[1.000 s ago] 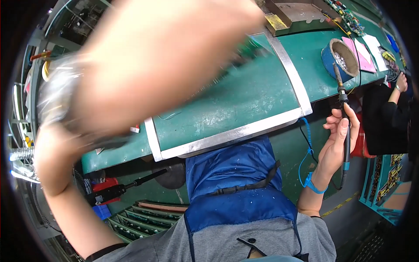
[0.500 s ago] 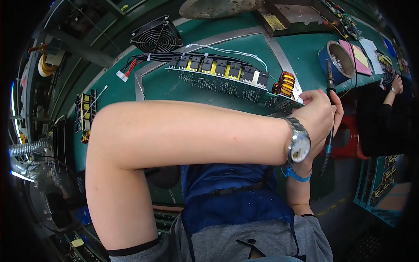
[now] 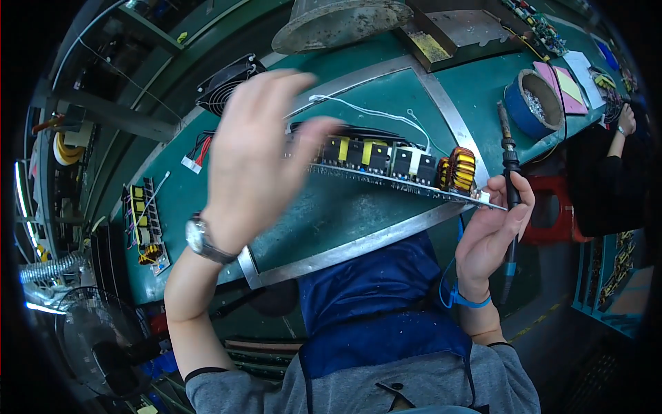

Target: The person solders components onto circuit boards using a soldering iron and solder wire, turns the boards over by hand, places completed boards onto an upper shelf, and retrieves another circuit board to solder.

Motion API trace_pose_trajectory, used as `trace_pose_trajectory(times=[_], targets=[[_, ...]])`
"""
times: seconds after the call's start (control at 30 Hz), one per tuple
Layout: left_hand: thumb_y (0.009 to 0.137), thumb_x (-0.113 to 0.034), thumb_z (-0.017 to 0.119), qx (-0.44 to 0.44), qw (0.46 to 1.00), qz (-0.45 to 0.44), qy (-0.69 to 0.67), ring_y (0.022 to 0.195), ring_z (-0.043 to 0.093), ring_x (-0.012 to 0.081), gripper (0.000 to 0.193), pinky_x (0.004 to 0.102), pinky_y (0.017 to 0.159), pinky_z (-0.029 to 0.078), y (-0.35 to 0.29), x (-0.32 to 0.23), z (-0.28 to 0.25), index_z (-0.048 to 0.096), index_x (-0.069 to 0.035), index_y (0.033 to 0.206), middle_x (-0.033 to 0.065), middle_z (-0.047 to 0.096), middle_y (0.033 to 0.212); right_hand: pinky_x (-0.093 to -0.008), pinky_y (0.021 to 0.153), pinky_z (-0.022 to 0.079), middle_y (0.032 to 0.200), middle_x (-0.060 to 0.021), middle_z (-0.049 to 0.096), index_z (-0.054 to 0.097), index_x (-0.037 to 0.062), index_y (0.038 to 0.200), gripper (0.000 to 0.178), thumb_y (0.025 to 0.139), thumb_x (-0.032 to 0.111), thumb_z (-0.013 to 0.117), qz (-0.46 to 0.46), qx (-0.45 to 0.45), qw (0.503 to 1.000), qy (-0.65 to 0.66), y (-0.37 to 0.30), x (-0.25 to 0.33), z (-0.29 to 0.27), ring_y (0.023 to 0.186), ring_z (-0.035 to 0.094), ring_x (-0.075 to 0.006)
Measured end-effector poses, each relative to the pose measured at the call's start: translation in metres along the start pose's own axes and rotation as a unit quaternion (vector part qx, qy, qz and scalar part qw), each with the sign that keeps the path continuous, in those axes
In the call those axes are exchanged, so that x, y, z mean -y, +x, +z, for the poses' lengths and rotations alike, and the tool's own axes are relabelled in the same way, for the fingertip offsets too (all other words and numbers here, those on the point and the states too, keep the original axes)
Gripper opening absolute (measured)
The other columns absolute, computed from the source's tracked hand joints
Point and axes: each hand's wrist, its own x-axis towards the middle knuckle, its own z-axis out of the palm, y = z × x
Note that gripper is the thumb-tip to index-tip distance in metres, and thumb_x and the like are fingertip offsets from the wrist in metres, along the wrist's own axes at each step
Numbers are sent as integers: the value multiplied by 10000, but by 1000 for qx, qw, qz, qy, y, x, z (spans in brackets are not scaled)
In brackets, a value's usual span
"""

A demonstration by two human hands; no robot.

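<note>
A long circuit board [image 3: 386, 181] is held up on edge above the green bench, its row of black and yellow components facing away and up. Copper-wound coils [image 3: 460, 169] sit at its right end. My right hand [image 3: 486, 241] grips a soldering iron [image 3: 511, 165], tip upward, and its fingers also touch the board's right corner. Over the board's left end is my left hand [image 3: 252, 159], fingers stretched and slightly blurred, holding nothing visible. It hides that end, so I cannot tell whether it touches the board. White wires [image 3: 376, 110] trail behind the board.
A black fan [image 3: 224, 90] lies beyond my left hand. Another board [image 3: 143, 224] rests at the bench's left. A blue pot [image 3: 529, 114], a metal tray [image 3: 441, 58] and a grey metal hood [image 3: 338, 24] stand farther back. Another person's hand [image 3: 626, 119] shows at far right.
My left hand has left the board's right end and swung left, uncovering the bench's front edge. The board has tipped, showing less of its pin-studded underside. The iron stays in my right hand.
</note>
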Motion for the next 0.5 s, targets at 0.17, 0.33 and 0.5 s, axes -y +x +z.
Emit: trace_pose_trajectory(times=[0.17, 0.33, 0.5], targets=[[968, -245, 501, 153, 952, -169, -202, 853, 611, 227, 289, 308, 792, 469, -50, 68, -3, 586, 15, 1063, 121, 626, 928, -256, 822, 351, 991, -81, 518, 455, 18, 1188, 357, 982, 310, 448, 11, -13, 999, -39, 5, 2, 8, 887, 442, -117], [983, -259, 492, 126, 816, -312, -469, 857, 579, 91, 302, 252, 750, 493, -68, 65, 13, 600, -3, 1102, 37, 610, 980, -278, 849, 347, 962, -80, 518, 464, 16, 1163, 342, 998, 314, 434, -31, -20, 997, -69, 8, -7, 9, 909, 460, -133], [956, -222, 535, 146, 766, -342, -524, 833, 578, 89, 267, 262, 737, 492, -84, 64, 2, 601, 7, 1075, 13, 608, 944, -276, 835, 379, 945, -75, 519, 477, 21, 1149, 312, 1003, 295, 448, -25, -15, 999, -40, 24, -13, 10, 894, 480, -124]])
